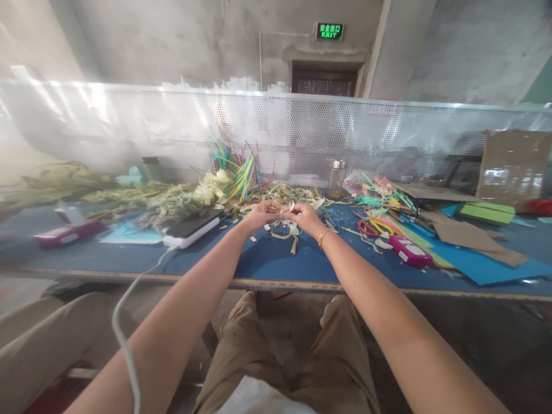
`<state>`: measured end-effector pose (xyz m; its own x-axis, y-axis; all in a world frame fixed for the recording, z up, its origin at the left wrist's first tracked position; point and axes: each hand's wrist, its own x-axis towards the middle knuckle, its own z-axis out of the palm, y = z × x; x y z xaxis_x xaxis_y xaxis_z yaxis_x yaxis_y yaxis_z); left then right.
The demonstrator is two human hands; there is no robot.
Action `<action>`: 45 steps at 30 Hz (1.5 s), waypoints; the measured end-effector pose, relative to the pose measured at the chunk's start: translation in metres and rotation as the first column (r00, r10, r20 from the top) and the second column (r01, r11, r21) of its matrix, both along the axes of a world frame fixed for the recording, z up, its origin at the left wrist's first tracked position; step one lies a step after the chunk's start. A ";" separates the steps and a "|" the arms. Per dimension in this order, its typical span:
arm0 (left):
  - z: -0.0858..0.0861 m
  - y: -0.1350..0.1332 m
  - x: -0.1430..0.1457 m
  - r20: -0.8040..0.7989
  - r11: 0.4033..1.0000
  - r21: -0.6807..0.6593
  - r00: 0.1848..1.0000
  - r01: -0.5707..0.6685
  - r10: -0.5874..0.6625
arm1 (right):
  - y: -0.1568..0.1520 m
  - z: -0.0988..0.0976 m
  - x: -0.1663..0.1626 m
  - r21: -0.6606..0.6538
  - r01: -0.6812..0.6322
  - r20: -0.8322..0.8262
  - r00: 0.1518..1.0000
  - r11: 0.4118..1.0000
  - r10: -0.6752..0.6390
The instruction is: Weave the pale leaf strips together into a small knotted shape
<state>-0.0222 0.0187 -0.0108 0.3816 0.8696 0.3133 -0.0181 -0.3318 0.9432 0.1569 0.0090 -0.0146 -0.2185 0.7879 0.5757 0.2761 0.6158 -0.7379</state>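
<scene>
My left hand (263, 215) and my right hand (306, 218) meet over the middle of the blue-topped table. Both are closed, fingertips pinching a small pale strip (292, 207) that looks like dried husk or leaf. Its full shape is partly hidden by the fingers. Just below the hands, a loose curled pale strip (294, 231) lies on the table among small scraps. A gold bracelet circles my right wrist. Behind the hands spreads a heap of pale green and yellowish strips (284, 194).
A white device with a dark top (192, 229) trails a cable past my left arm. Scissors (374, 227), a magenta box-like item (409, 251) and coloured sheets (478, 259) lie right. A bottle (337, 179) stands behind. Perforated metal panel (310, 126) backs the table.
</scene>
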 end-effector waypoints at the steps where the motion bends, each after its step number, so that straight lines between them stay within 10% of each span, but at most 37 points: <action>1: 0.000 0.000 0.000 0.000 1.000 0.001 1.000 0.001 -0.001 | 0.000 0.000 0.000 -0.012 -0.019 -0.004 1.000 1.000 0.018; 13: 0.007 -0.008 -0.001 0.045 0.993 -0.090 0.997 0.072 -0.068 | 0.009 -0.005 0.001 -0.183 -0.106 -0.275 0.960 0.977 0.053; 25: 0.001 -0.002 0.010 0.038 0.914 0.320 0.967 -0.250 0.251 | 0.012 -0.012 -0.007 -0.266 -0.169 -0.432 0.901 0.949 0.039; 37: 0.000 -0.007 0.013 0.088 0.932 0.249 0.965 -0.262 0.247 | 0.011 -0.013 -0.012 -0.260 -0.159 -0.447 0.894 0.952 0.027; 45: 0.000 0.002 0.008 0.289 0.990 -0.034 0.947 -0.136 0.140 | 0.008 -0.007 -0.006 -0.263 -0.114 -0.355 0.935 0.958 0.014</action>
<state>-0.0145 0.0210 -0.0110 0.1522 0.9122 0.3804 -0.2467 -0.3376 0.9084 0.1512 0.0165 -0.0215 -0.1004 0.9168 0.3866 -0.0600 0.3823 -0.9221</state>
